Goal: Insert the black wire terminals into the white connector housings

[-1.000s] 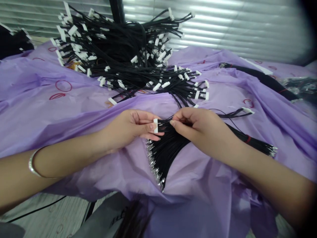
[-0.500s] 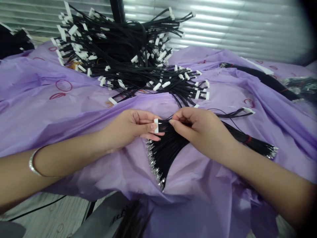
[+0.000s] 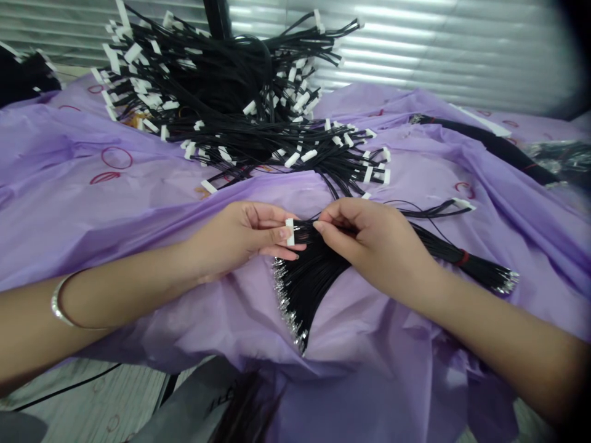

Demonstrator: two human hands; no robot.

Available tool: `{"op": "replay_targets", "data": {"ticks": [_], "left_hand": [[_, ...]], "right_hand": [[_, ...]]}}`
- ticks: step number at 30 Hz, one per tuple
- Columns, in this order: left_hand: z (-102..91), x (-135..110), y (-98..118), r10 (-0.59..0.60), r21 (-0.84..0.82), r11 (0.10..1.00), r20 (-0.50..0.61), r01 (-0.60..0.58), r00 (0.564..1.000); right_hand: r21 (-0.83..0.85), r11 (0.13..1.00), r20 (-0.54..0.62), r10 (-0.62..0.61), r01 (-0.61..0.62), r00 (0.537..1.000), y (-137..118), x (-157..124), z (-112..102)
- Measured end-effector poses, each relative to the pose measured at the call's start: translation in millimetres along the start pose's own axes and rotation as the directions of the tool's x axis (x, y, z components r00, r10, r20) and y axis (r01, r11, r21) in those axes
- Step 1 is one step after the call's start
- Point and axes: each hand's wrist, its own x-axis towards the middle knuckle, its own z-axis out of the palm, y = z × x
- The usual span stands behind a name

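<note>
Between thumb and fingers, my left hand (image 3: 261,237) pinches a small white connector housing (image 3: 290,232). Thin black wires run into the housing from the right. My right hand (image 3: 364,234) is closed, its thumb and forefinger pinching a black wire (image 3: 305,226) close to the connector. Beneath both hands lies a fanned bundle of black wires (image 3: 309,283), its silver terminals (image 3: 287,307) spread along the left edge. The bundle's other end (image 3: 489,274) reaches out to the right past my right hand, tied with a red band (image 3: 463,257).
A big heap of black cables with white connectors (image 3: 221,92) lies at the back. One finished-looking cable (image 3: 443,211) rests right of my hands. Purple plastic sheeting (image 3: 184,184) covers the table, with red rubber bands (image 3: 117,158) scattered on it. Another wire bundle (image 3: 489,147) lies back right.
The connector and both hands have shifted very slightly left and up in the view. The pinches look the same, and the wire bundle stays in place.
</note>
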Motion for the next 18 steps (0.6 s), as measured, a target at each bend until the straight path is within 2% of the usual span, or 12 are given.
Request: {"op": "replay_targets", "data": {"ticks": [5, 11, 18], "left_hand": [[1.1, -0.2, 0.3, -0.013, -0.019, 1.0, -0.018, 0.012, 1.0], [1.6, -0.7, 0.0, -0.009, -0.025, 1.0, -0.018, 0.008, 1.0], [-0.4, -0.3, -0.7, -0.004, -0.003, 1.0, 0.008, 0.004, 1.0]], "right_hand": [[-0.018, 1.0, -0.036, -0.017, 0.016, 0.999, 1.7, -0.3, 2.3], [0.049, 0.999, 0.046, 0.004, -0.006, 0.999, 2.4, 0.8, -1.7], [0.014, 1.0, -0.021, -0.004, 0.005, 1.0, 1.2, -0.1, 0.3]]}}
